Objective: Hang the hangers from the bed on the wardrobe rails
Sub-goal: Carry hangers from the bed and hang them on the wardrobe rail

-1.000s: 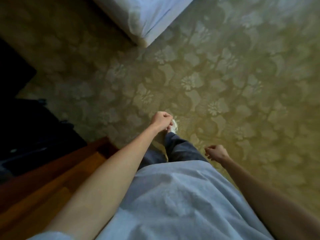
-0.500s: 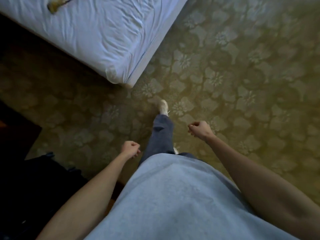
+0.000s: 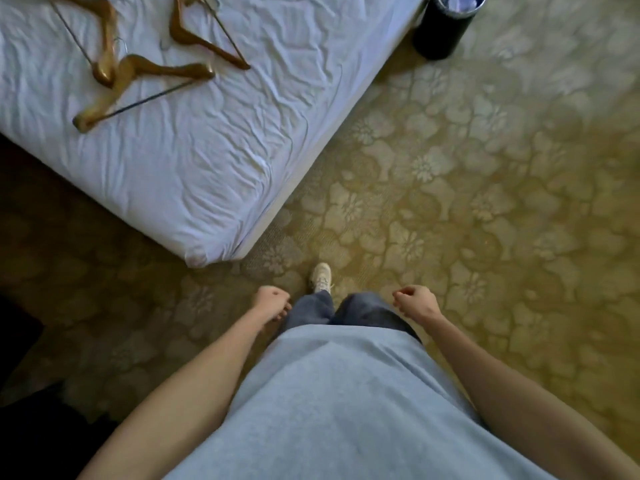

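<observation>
left hand (image 3: pixel 271 300) and right hand (image 3: pixel 417 301) hanging loosely curled, holding nothing | 3 brown wooden hangers (image 3: pixel 138 72) lying on white-sheeted bed (image 3: pixel 207 161) | floral patterned carpet (image 3: pixel 485 220)

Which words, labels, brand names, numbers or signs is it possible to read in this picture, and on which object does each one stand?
None: no readable text shows in the head view.
Wooden hangers: no label or print visible.
White sheet of the bed: plain, only creases.
Dark bin: no marking visible.
Pale shoe: too small and blurred to tell any brand.
Grey shirt and carpet: only a flower pattern on the carpet, no writing.
</observation>
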`<move>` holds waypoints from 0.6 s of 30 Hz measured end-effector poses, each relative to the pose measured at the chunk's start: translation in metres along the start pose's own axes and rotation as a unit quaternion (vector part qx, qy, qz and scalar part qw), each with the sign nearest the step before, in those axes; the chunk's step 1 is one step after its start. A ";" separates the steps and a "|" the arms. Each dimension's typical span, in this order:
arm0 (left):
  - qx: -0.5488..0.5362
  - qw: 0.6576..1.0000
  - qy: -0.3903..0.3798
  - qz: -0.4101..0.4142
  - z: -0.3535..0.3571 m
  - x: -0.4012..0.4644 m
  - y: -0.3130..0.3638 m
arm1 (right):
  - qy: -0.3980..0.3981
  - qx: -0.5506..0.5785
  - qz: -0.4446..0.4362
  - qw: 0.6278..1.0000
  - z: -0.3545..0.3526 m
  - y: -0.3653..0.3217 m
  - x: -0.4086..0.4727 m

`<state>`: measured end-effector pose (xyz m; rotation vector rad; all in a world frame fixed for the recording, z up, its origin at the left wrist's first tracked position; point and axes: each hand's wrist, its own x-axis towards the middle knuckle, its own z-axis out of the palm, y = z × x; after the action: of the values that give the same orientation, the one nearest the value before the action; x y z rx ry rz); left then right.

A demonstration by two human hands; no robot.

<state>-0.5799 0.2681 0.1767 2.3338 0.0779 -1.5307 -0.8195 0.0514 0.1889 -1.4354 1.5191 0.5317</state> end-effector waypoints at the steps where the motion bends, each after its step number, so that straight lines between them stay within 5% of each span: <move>1: 0.003 1.000 -0.010 0.025 0.003 0.005 0.040 | 0.010 0.007 0.020 1.000 -0.016 0.001 0.006; 11: 0.056 0.985 -0.064 0.148 0.060 0.067 0.398 | 0.000 0.100 0.188 0.977 -0.187 -0.010 0.114; 18: 0.116 0.989 -0.028 0.092 0.047 0.099 0.517 | 0.009 0.109 0.109 0.988 -0.321 -0.141 0.236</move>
<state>-0.4600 -0.2456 0.2030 2.3907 -0.3377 -1.5840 -0.7629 -0.3668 0.1777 -1.1162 1.7034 0.4665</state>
